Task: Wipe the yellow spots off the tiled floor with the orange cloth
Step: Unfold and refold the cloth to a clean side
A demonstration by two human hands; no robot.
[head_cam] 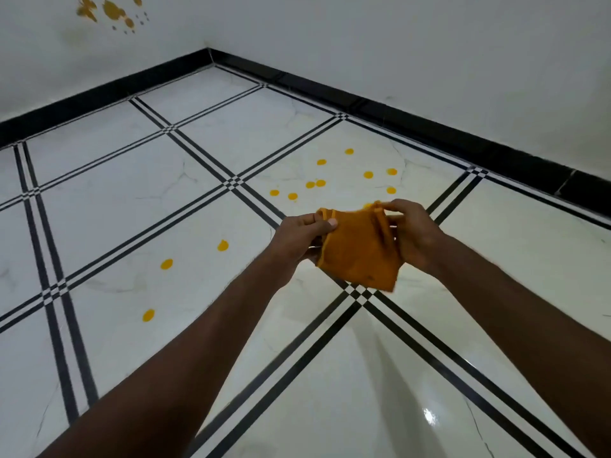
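Observation:
Both hands hold the orange cloth (357, 251) up in the air above the white tiled floor (205, 226). My left hand (302, 234) pinches its upper left corner between thumb and fingers. My right hand (413, 234) grips its upper right edge, where the cloth is folded over. The rest of the cloth hangs down between the hands. Several yellow spots (320, 183) dot the tile beyond the cloth. Three more yellow spots (166, 264) lie on the tile to the left, running from near my left forearm toward the lower left.
Black double lines (355, 294) cross the floor between tiles. A black skirting board (396, 114) runs along both white walls, which meet in a corner at the back. Orange-yellow stains (110, 9) mark the left wall high up.

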